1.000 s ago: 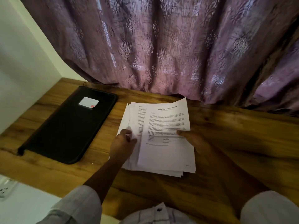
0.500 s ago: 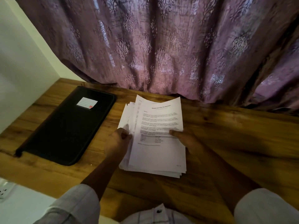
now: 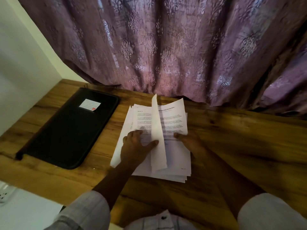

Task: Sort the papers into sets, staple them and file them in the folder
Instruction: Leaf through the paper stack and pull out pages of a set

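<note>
Papers [image 3: 172, 117]: stacked on your worktop [image 3: 240, 146], one sheet [image 3: 157, 130] raised edge-up.
Left hand [image 3: 136, 145]: spread flat on the pile.
Right hand [image 3: 189, 140]: pinching the top page's right edge.
Folder [image 3: 66, 130]: closed, left of the stack.

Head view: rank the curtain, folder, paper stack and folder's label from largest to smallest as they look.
1. curtain
2-3. folder and paper stack: they look alike, and the stack is fanned and nearer, so unranked
4. label
</note>
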